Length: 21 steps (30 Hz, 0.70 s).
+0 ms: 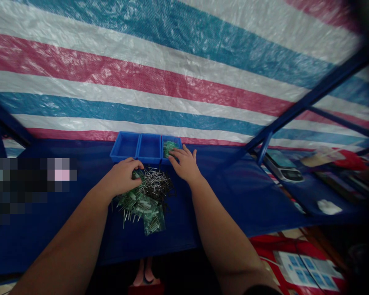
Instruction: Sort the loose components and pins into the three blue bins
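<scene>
Head view: the heap of thin metal rods [156,180] and green bags [141,201] lies on the blue worktop [180,229], between the two forearms and on the near side of a row of three blue bins. The left hand [119,179] is the nearer to the bagged portion; it reaches in from the left, thumb and fingers bent around a green bag [137,174]. Whether this grip is closed on the bag cannot be told. The right hand [187,164] is at the right bin [171,137], beyond and to the right of the heap, fingertips over the green bags inside; whether its grip is pinching one cannot be told either. The loose rods point in mixed directions, so the heap has no single long axis. The nearest bag [154,224] hangs off the heap's near side, its length directed roughly toward the person, clear of both hands.
</scene>
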Each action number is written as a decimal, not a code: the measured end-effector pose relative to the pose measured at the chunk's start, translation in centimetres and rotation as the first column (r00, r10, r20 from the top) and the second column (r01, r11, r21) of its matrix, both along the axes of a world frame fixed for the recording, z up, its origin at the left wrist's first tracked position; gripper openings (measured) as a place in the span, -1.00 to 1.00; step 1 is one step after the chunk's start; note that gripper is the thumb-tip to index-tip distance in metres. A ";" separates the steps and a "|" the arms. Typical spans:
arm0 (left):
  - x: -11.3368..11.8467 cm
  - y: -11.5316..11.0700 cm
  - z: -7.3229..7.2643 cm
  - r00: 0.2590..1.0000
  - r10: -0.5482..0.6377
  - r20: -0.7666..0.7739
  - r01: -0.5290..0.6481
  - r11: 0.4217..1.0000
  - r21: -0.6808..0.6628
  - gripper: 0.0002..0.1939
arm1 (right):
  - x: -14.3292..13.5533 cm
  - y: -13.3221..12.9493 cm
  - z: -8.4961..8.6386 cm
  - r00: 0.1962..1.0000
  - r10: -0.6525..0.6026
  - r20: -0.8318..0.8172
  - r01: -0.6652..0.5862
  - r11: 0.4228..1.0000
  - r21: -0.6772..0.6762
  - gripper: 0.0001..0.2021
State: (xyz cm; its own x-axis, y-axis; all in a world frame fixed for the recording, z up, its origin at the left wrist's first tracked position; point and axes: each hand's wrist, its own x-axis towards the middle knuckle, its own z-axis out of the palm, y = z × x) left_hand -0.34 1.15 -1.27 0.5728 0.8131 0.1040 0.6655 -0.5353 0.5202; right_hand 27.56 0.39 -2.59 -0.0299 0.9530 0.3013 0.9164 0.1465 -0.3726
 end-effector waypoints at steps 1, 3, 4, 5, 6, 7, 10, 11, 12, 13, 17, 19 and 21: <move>0.0 0.0 0.0 1.000 0.016 -0.015 -0.016 1.000 0.010 -0.61 | 0.0 0.0 0.0 1.000 -0.004 0.004 0.004 1.000 -0.004 -0.67; -0.1 0.0 0.0 0.998 0.041 -0.053 -0.040 0.999 0.021 -0.61 | -0.1 -0.1 0.1 1.000 -0.015 0.007 0.015 1.000 -0.006 -0.68; -0.1 0.0 0.1 0.996 0.050 -0.073 -0.048 0.999 0.020 -0.60 | -0.1 -0.1 0.1 1.000 -0.017 0.005 0.017 1.000 0.004 -0.67; -0.1 0.0 0.1 0.994 0.057 -0.092 -0.056 0.998 0.015 -0.60 | -0.2 -0.2 0.2 1.000 -0.014 0.001 0.014 1.000 0.024 -0.67; -0.1 0.0 0.2 0.992 0.063 -0.107 -0.063 0.998 0.009 -0.59 | -0.2 -0.2 0.3 1.000 -0.009 -0.006 0.010 0.999 0.052 -0.67; -0.1 0.0 0.3 0.991 0.069 -0.116 -0.070 0.998 0.004 -0.58 | -0.2 -0.3 0.4 1.000 -0.005 -0.017 0.007 0.996 0.085 -0.67; -0.1 0.1 0.4 0.990 0.086 -0.113 -0.087 0.996 -0.006 -0.57 | -0.3 -0.4 0.7 0.998 0.011 -0.067 0.002 0.980 0.198 -0.70; -0.1 0.1 0.4 0.991 0.087 -0.104 -0.089 0.996 -0.009 -0.57 | -0.3 -0.5 0.9 0.996 0.024 -0.084 -0.004 0.973 0.231 -0.72; -0.1 0.1 0.3 0.992 0.086 -0.091 -0.088 0.996 -0.015 -0.57 | -0.3 -0.6 1.0 0.994 0.042 -0.101 -0.014 0.965 0.260 -0.74; -0.1 0.1 0.3 0.994 0.083 -0.073 -0.085 0.996 -0.025 -0.57 | -0.4 -0.6 1.2 0.991 0.068 -0.116 -0.031 0.957 0.288 -0.77; 0.0 0.0 0.3 0.997 0.060 0.044 -0.055 0.993 -0.104 -0.58 | -0.9 -1.1 1.9 0.957 0.236 -0.167 -0.162 0.916 0.367 -0.85; 0.1 -0.1 0.5 0.990 0.055 0.127 -0.036 0.989 -0.146 -0.60 | -1.3 -1.5 2.2 0.922 0.341 -0.183 -0.252 0.888 0.385 -0.85; 0.3 -0.2 0.8 0.973 0.053 0.225 -0.009 0.982 -0.190 -0.62 | -1.9 -1.8 2.4 0.877 0.436 -0.203 -0.340 0.861 0.377 -0.84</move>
State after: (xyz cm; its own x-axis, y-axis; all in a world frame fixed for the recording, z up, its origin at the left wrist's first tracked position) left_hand -0.01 0.92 -0.49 0.5257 0.8475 0.0739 0.5327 -0.3957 0.7481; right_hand 25.62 -1.42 -0.16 -0.2485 0.7290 0.6378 0.6272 0.6229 -0.4676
